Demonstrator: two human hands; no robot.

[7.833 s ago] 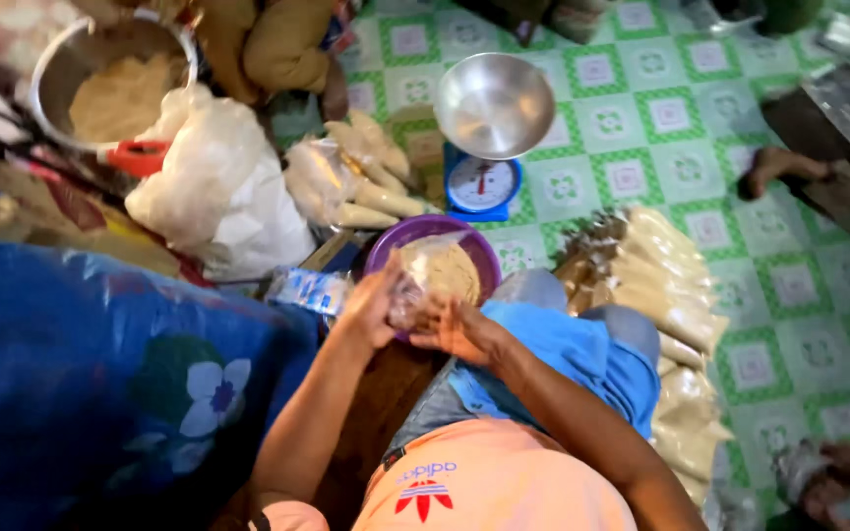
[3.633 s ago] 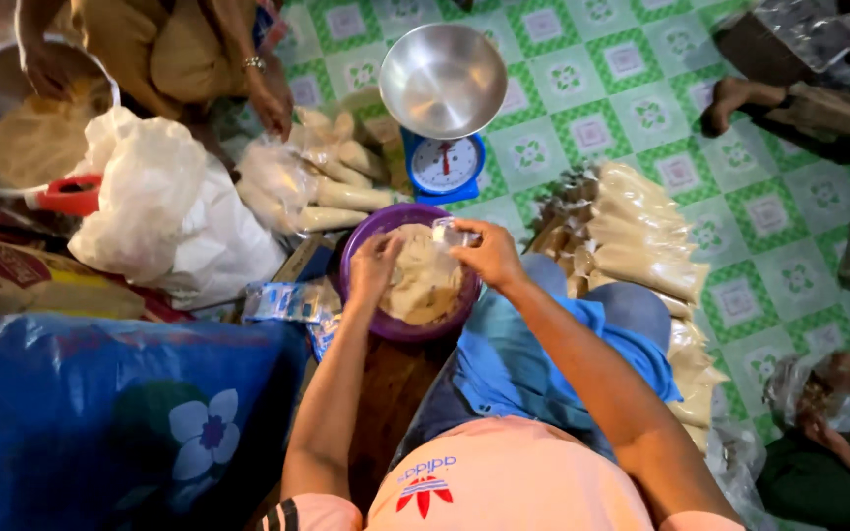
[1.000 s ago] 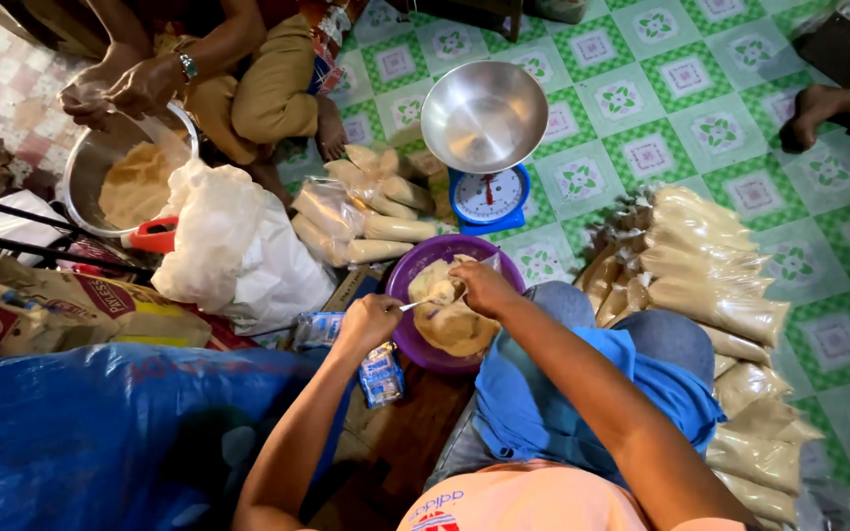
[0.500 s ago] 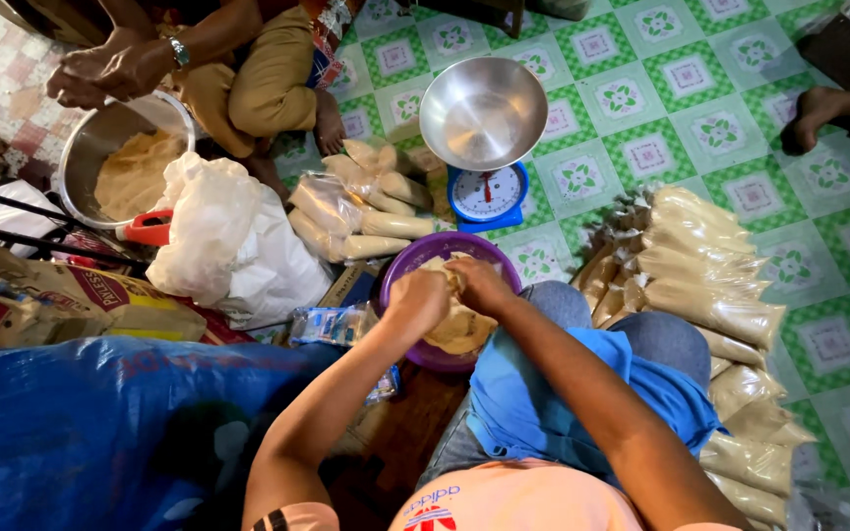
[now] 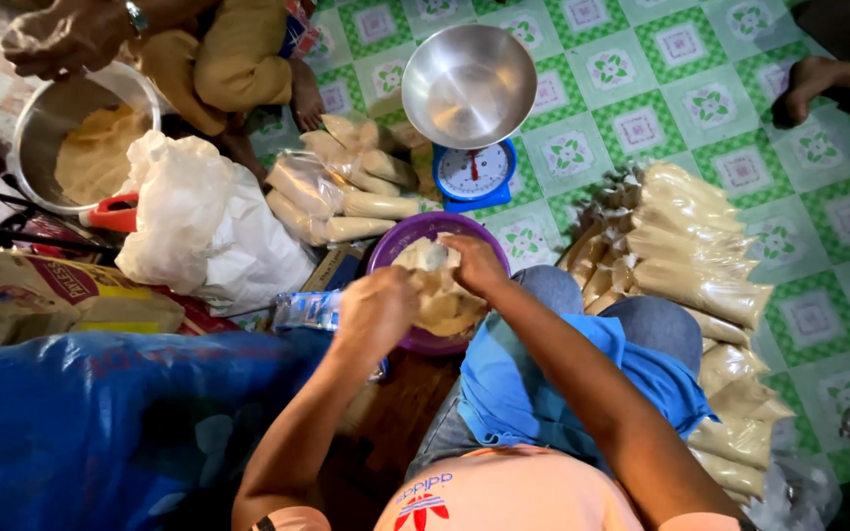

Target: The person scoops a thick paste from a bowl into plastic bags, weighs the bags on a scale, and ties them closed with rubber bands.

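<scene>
Green-tiled floor (image 5: 740, 59), purple bowl (image 5: 386, 258) of tan powder, both hands' fingers gripping a small clear bag (image 5: 437, 285).

A home floor workplace: green patterned floor mat (image 5: 740, 108), kitchen scale (image 5: 472, 169), heaps of filled plastic bags (image 5: 700, 265)

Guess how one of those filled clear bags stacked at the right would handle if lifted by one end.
The filled bags look soft-walled and packed with pale powder, so one would probably sag or bend rather than stay stiff. They look plump, so likely heavy for their size. The glossy film may be slippery, and each narrows at one end, which probably offers a better grip.
</scene>
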